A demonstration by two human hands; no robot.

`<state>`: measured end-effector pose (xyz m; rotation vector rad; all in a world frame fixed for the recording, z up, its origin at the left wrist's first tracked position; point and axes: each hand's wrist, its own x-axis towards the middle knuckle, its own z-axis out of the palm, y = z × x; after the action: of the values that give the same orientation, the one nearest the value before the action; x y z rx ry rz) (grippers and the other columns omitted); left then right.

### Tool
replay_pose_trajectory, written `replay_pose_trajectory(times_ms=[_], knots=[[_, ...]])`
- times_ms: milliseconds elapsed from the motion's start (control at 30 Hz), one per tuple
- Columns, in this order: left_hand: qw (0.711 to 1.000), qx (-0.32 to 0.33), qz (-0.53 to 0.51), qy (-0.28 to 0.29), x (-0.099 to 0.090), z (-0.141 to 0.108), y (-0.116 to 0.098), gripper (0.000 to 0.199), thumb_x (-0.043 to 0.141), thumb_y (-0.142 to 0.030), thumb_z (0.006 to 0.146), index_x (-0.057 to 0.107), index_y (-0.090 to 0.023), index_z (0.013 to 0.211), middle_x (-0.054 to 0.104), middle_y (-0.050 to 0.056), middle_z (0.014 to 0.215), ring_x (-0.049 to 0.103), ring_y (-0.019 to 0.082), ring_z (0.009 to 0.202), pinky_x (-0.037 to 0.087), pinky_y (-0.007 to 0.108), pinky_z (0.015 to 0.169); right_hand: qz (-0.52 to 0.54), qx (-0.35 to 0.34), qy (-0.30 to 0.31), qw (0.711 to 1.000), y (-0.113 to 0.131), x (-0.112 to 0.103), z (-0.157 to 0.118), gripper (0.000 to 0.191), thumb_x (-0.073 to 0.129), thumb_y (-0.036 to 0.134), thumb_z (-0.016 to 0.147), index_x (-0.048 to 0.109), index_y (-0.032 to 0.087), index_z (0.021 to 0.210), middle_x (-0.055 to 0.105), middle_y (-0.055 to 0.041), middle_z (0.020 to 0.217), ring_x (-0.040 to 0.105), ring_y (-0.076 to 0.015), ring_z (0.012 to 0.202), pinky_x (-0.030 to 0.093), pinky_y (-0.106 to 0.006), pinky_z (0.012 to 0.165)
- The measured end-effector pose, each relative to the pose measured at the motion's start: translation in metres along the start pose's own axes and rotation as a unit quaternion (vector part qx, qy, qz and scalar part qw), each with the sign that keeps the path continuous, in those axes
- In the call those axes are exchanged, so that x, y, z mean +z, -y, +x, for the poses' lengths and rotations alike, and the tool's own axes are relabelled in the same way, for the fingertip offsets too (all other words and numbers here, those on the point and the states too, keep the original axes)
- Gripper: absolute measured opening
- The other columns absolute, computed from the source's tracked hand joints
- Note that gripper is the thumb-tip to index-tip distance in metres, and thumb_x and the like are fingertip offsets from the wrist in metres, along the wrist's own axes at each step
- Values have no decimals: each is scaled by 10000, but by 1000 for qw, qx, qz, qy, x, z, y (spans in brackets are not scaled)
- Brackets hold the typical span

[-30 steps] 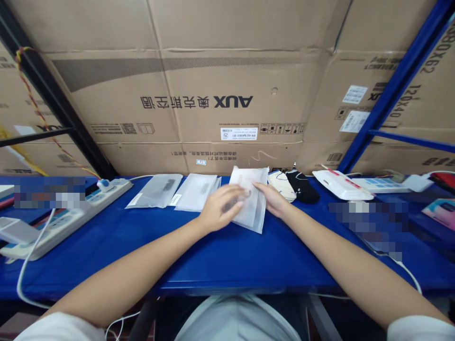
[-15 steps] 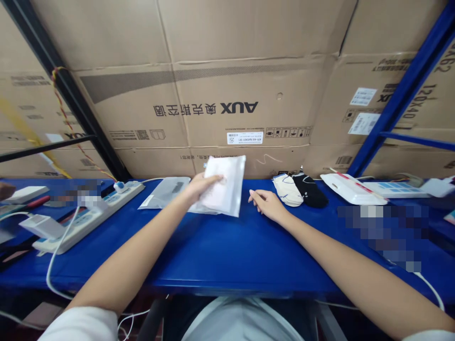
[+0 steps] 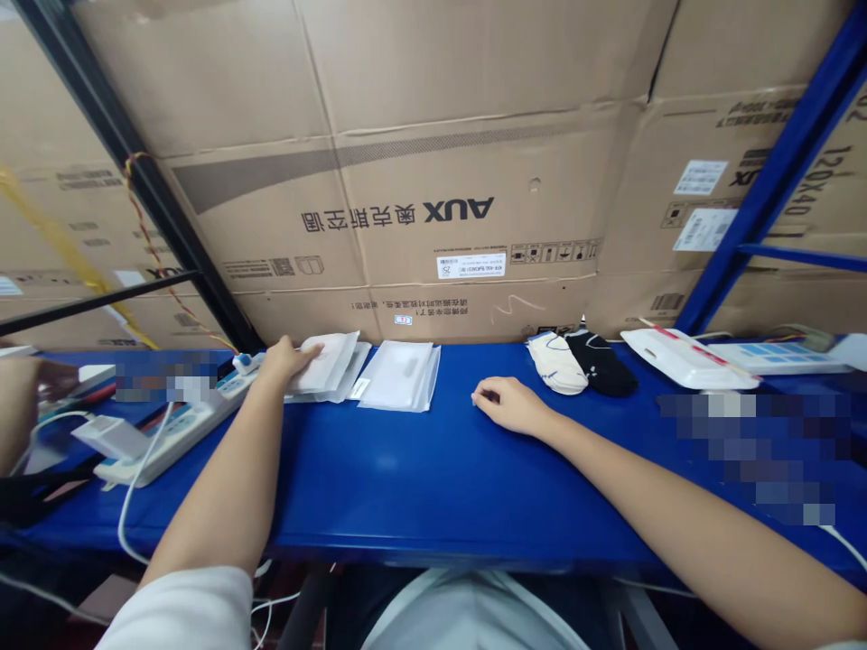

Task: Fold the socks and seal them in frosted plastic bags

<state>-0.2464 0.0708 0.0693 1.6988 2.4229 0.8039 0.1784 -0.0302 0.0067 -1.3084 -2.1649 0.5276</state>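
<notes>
My left hand (image 3: pixel 285 363) is closed on the edge of a frosted plastic packet (image 3: pixel 330 354) with something pale inside. The packet is over another frosted bag (image 3: pixel 352 372) at the left of the blue table (image 3: pixel 406 487). Just right of it lie more flat frosted bags (image 3: pixel 399 372), overlapping each other. My right hand (image 3: pixel 513 406) rests on the table with its fingers curled in, and nothing shows in them. Beyond that hand, against the cardboard, are a cream sock (image 3: pixel 559 364) and a black sock (image 3: pixel 600 366), side by side.
A white power strip (image 3: pixel 176 433) with plugs and cables runs along the left. Another person's hand (image 3: pixel 20 397) shows at the far left edge. A white case (image 3: pixel 687 358) with a red-white stick lies at right. Cardboard (image 3: pixel 440 153) stands behind the table.
My left hand has carried the packet left and down onto the bags. The flat bags in the middle now show fully. My right hand has stayed nearly in place, fingers curled more.
</notes>
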Motion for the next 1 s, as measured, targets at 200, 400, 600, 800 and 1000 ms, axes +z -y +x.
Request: replay_pose_trajectory(times_ms=[200, 400, 600, 800, 1000], knots=[[983, 75, 154, 59, 19, 6, -19, 736, 398, -618, 884, 491, -105, 1403, 458, 242, 1465, 441, 417, 1327, 353, 500, 1048, -18, -22, 12, 1000, -1, -2, -1, 195, 522, 297, 876, 684, 223, 797, 691, -35, 807, 595, -183, 702, 358, -283, 611], [956, 116, 239, 121, 48, -13, -35, 806, 262, -635, 917, 176, -178, 1575, 77, 131, 1638, 96, 398, 1489, 139, 619, 1143, -31, -48, 12, 998, -3, 0, -1, 146, 538, 221, 856, 678, 216, 816, 704, -26, 835, 607, -169, 724, 377, -271, 642], [948, 120, 260, 137, 45, -14, -33, 798, 216, -631, 925, 154, -176, 1578, 91, 139, 1637, 134, 380, 1488, 204, 596, 1141, -62, -55, 10, 997, 0, 0, -2, 137, 538, 210, 867, 671, 215, 833, 698, -19, 869, 611, -162, 748, 396, -265, 657], [945, 237, 225, 6, 42, -24, -45, 581, 406, -480, 904, 515, -198, 1400, 368, 165, 1548, 313, 410, 1412, 246, 638, 1094, -170, -22, -84, 982, -10, -19, 4, 174, 508, 259, 908, 674, 211, 886, 678, -69, 977, 604, -227, 955, 442, -317, 787], [936, 335, 48, 94, 60, -70, -102, 403, 385, -488, 915, 663, -197, 937, 724, 82, 935, 667, 249, 858, 477, 337, 748, -293, 108, -149, 938, -41, -58, 9, 282, 506, 293, 900, 652, 140, 1087, 619, -166, 1145, 538, -323, 1144, 417, -401, 957]])
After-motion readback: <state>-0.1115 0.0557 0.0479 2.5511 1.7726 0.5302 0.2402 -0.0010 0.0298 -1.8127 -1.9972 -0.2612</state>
